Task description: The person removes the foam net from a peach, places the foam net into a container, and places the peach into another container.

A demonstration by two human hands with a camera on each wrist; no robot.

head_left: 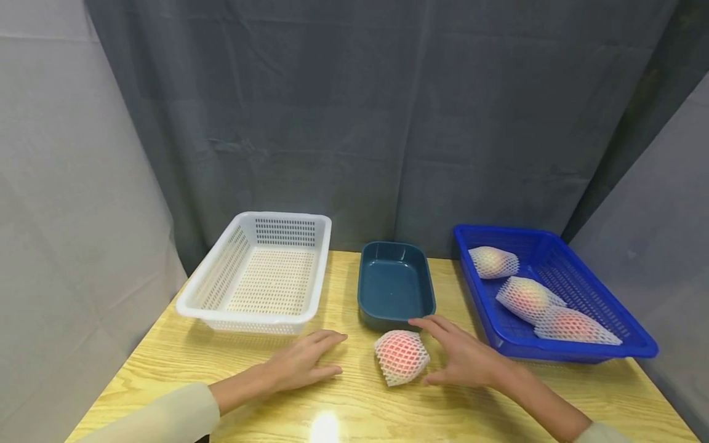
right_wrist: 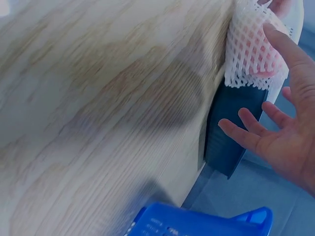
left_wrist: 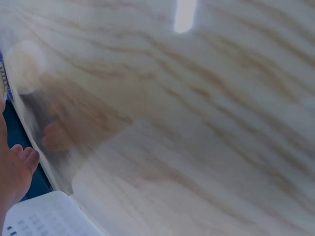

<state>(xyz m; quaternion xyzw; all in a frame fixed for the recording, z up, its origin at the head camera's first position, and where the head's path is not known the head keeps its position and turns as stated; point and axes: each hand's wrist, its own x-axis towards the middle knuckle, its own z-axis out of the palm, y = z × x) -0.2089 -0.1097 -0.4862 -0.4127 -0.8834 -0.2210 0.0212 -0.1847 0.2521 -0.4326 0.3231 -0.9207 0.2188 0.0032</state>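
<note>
A round reddish fruit in a white foam net (head_left: 401,357) lies on the wooden table, just in front of the dark teal dish (head_left: 394,284). To its right is my right hand (head_left: 462,355), fingers spread and thumb apart, nothing in its grasp. In the right wrist view that hand's thumb (right_wrist: 290,46) overlaps the netted fruit (right_wrist: 253,54). My left hand (head_left: 301,364) is to the left of the fruit with its fingers extended, in front of the white basket (head_left: 255,319), holding nothing. Only part of the left hand (left_wrist: 17,169) shows in the left wrist view.
At the right stands a blue basket (head_left: 576,351) with three netted fruits, one of them a netted fruit (head_left: 493,263) at the back. The white basket at the left has nothing in it, nor does the teal dish. A grey curtain (head_left: 354,123) hangs behind the table (head_left: 266,418).
</note>
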